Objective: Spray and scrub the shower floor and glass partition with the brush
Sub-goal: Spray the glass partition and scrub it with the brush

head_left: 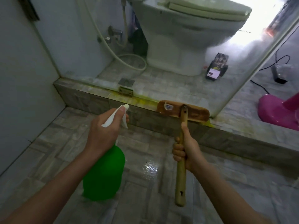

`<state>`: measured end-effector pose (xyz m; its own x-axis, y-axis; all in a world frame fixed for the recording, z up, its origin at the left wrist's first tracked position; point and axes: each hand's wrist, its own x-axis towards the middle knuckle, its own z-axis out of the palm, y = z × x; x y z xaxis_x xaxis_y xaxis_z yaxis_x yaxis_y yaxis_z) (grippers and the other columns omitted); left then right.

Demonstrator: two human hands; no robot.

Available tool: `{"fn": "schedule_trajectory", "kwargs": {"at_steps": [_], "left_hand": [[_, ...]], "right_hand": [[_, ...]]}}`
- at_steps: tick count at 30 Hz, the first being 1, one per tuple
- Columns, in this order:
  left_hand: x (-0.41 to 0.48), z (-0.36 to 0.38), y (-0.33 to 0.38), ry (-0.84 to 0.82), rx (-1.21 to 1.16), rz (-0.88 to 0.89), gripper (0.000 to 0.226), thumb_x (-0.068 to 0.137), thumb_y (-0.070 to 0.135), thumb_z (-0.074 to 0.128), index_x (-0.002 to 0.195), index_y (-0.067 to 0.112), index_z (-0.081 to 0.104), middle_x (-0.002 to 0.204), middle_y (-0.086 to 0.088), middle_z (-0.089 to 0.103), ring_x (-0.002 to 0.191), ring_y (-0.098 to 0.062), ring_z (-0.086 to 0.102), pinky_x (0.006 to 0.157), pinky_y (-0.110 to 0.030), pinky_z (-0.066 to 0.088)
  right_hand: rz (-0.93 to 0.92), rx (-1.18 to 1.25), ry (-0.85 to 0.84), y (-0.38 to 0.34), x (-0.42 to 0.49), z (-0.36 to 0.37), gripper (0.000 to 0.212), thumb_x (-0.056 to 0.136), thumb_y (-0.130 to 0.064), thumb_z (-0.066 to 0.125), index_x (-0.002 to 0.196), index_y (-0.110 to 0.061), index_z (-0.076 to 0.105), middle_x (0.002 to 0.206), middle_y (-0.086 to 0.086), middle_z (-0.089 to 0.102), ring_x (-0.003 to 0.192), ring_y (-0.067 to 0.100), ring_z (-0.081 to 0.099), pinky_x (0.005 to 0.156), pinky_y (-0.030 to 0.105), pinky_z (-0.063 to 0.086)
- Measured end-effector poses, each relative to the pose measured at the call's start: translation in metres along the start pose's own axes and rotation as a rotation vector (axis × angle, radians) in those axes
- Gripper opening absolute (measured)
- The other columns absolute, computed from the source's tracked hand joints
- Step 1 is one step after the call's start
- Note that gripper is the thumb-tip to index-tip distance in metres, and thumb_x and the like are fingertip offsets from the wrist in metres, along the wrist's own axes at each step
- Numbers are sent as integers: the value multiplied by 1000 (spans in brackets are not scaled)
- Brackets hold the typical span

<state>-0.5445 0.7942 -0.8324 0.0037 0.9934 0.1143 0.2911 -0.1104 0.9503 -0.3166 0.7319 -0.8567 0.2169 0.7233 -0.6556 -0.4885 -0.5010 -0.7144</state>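
My left hand [103, 131] grips the white trigger head of a green spray bottle [103, 173], its nozzle pointing at the tiled curb [84, 97]. My right hand [186, 152] grips the wooden handle of a scrub brush [182, 110]. The brush head lies on the curb at the foot of the glass partition [169, 65], where yellow-green liquid stains the tile. The shower floor [145, 167] below my hands is wet grey tile with a bright glare spot.
Behind the glass stand a white toilet [186, 38], a hose with a valve [113, 39], a floor drain [126, 81] and a dark packet [216, 67]. A pink plastic object [278, 109] and a black cable [267, 68] lie at the right. A grey wall closes the left side.
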Motion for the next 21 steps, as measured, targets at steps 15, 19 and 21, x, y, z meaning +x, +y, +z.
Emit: {"fn": "schedule_trajectory", "kwargs": {"at_steps": [15,19,21], "left_hand": [[14,56,13,-116,53,-87,53,99,45,56,59,14,69,57,-4,69,58,-19,68,61,-35,55],[14,66,20,-82,-34,-130,54,97,48,59,61,9,69,52,-3,64,51,-20,65,61,-46,59],[12,67,23,-113,-36,-97,52,95,51,58,65,10,73,59,-4,70,58,-21,71,65,-43,61]], "right_hand": [[-93,110,-29,-23,12,-17,45,93,-57,44,84,-13,49,46,-5,30,29,7,25,32,16,23],[-102,93,-30,-24,12,-24,46,92,-58,46,81,-14,48,45,-6,30,29,7,25,32,16,22],[-112,62,-8,-22,10,-27,47,91,-60,46,78,-15,47,46,-6,29,30,7,25,33,16,21]]}}
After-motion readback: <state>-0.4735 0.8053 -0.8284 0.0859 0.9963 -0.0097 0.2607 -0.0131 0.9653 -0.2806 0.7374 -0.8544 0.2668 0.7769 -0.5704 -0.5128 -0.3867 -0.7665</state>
